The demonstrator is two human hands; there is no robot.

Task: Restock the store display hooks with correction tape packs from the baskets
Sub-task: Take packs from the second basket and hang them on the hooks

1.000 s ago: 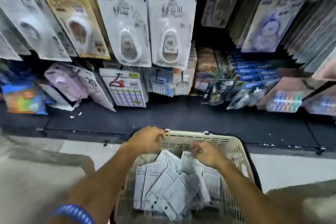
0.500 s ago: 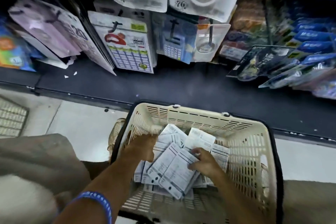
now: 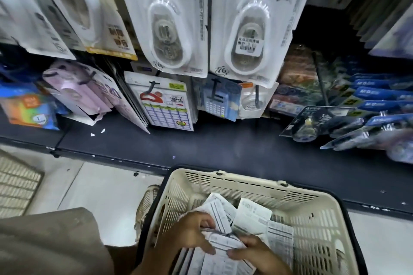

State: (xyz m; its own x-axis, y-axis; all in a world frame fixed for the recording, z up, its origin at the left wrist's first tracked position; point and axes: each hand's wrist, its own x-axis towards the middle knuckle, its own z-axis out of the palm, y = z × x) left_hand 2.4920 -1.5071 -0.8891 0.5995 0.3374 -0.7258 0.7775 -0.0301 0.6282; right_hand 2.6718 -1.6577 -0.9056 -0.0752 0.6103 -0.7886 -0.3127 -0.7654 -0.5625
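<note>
Reaching into our cream basket [image 3: 245, 187] on the floor, we gather correction tape packs [image 3: 252, 216]: our left hand [image 3: 190, 233] curls around a pack's edge, our right hand [image 3: 254, 254] pinches another. Blister packs [image 3: 169, 18] hang on hooks above the dark shelf [image 3: 223, 145].

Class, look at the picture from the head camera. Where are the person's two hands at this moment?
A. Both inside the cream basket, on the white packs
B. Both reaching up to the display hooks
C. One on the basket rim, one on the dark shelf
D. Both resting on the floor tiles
A: the left hand and the right hand are both down inside the cream basket, gripping the white packs piled in it.
</note>
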